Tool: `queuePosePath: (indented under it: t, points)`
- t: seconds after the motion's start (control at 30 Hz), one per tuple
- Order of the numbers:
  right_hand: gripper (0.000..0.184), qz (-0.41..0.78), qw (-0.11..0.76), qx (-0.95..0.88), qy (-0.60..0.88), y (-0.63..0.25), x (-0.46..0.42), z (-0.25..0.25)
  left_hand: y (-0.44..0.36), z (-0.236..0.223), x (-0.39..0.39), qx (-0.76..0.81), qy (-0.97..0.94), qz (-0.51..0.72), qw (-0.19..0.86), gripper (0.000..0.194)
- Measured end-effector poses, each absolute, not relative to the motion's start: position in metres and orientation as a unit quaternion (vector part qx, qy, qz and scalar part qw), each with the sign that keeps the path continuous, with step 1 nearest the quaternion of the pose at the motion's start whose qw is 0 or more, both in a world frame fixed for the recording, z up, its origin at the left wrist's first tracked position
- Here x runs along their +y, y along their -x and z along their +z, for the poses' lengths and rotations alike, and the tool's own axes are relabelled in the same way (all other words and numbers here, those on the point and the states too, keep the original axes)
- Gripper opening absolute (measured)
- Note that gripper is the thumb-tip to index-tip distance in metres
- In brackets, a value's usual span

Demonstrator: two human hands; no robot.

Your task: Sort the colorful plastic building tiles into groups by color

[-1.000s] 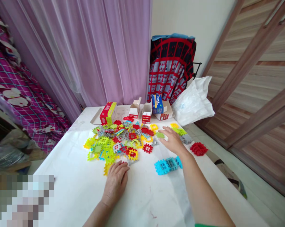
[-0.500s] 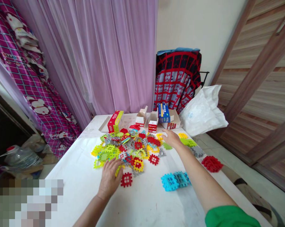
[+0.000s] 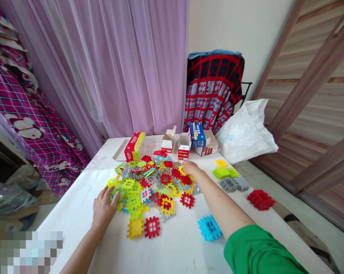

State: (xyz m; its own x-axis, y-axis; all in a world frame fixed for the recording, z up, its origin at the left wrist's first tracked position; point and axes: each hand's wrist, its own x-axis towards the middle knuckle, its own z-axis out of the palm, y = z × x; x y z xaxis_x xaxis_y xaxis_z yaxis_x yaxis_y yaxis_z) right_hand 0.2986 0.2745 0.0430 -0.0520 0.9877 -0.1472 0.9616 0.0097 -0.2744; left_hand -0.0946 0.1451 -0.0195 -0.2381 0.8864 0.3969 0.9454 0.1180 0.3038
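Observation:
A heap of flat plastic interlocking tiles [image 3: 149, 179] in yellow, lime, red, grey and blue covers the middle of a white table [image 3: 177, 247]. My left hand [image 3: 104, 207] lies flat with spread fingers at the heap's left edge, touching lime and yellow tiles. My right hand [image 3: 190, 167] reaches into the far right side of the heap, its fingers curled down onto red and yellow tiles; whether it grips one is hidden. A yellow tile [image 3: 135, 228] and a red tile [image 3: 152, 227] lie apart in front of the heap.
Sorted stacks sit to the right: blue [image 3: 209, 227], red [image 3: 260, 199], grey [image 3: 234, 184], lime [image 3: 225, 172]. Small cardboard boxes [image 3: 186, 142] and a red-and-yellow box [image 3: 134, 146] stand at the far edge, beside a white plastic bag [image 3: 246, 131]. Purple curtains hang behind.
My left hand slid left along the heap's edge, leaving a yellow and a red tile loose in front. My right hand moved left into the heap. The camera shifted slightly.

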Motion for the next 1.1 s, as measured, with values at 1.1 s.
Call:
queuePosePath:
  t: [1.1]
  points:
    - [0.042, 0.144, 0.014, -0.663, 0.735, -0.301, 0.260, 0.045, 0.085, -0.015, 0.146, -0.727, 0.634, -0.258, 0.053, 0.048]
